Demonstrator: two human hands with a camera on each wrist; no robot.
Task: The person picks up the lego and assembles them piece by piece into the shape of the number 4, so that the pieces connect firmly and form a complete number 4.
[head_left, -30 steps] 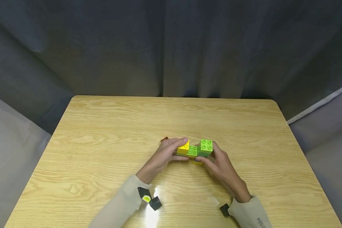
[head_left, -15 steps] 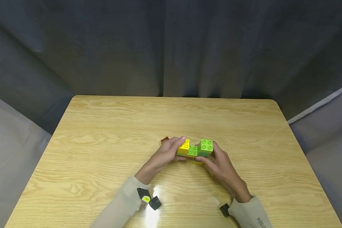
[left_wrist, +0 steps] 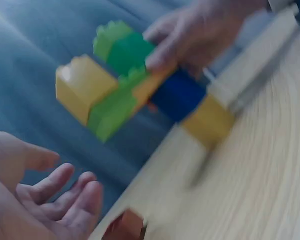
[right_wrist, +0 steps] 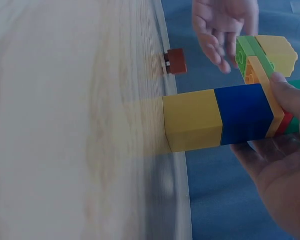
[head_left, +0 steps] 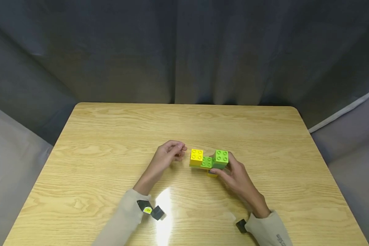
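My right hand grips a structure of stacked toy building bricks near the table's centre. At its base are a yellow brick and a blue brick. Above them an orange brick reaches out sideways and carries a light green brick. On that one's outer end sits another yellow brick; a green stack rises on the other side. Apart from the structure, my left hand holds nothing, its fingers loosely bent. Close by it lies a reddish-brown brick, hidden in the head view.
The wooden table runs back to a dark curtain. Light grey cloth hangs on the left side. Each wrist wears a small black device.
My left hand has let go of the yellow brick on the structure and moved left and slightly back. It now covers the reddish-brown brick in the head view. My right hand keeps its hold.
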